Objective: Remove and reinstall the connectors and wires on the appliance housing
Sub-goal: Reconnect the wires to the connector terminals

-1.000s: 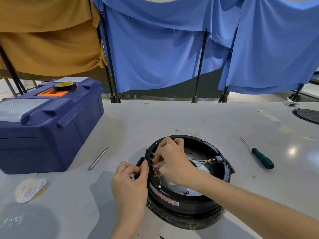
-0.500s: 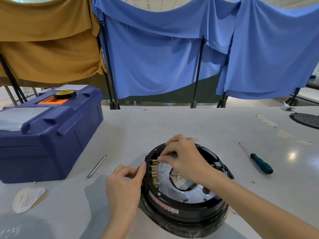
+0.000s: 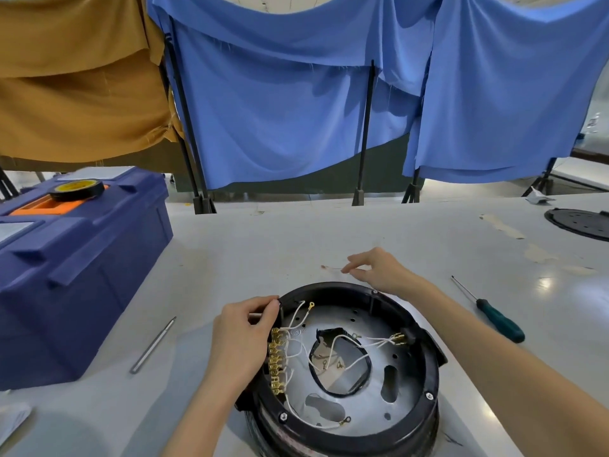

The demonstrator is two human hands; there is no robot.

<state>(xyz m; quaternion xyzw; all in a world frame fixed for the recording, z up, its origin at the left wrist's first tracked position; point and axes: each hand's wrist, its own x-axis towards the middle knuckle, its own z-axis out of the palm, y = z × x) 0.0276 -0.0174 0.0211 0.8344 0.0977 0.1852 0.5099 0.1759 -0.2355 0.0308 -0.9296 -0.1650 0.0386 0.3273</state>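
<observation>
The round black appliance housing [image 3: 430, 371] lies open side up at the near middle of the table. A row of brass connectors [image 3: 275, 361] runs inside its left wall, and white wires [image 3: 333, 344] with ring ends loop over the grey plate inside. My left hand [image 3: 244, 338] grips the housing's left rim beside the connectors, fingers curled. My right hand [image 3: 382, 270] is beyond the housing, low over the table. It pinches one end of a thin loose wire [image 3: 331, 267] that lies on the tabletop.
A dark blue toolbox [image 3: 75, 268] with a tape roll [image 3: 77, 189] on top stands at the left. A metal rod [image 3: 153, 344] lies beside it. A green-handled screwdriver [image 3: 494, 319] lies to the right, and a black round plate [image 3: 580, 222] at the far right. Cloth screens [image 3: 280, 110] hang behind.
My right hand has left the inside of the housing and moved out beyond its far rim with a thin wire. My left hand stays at the left rim.
</observation>
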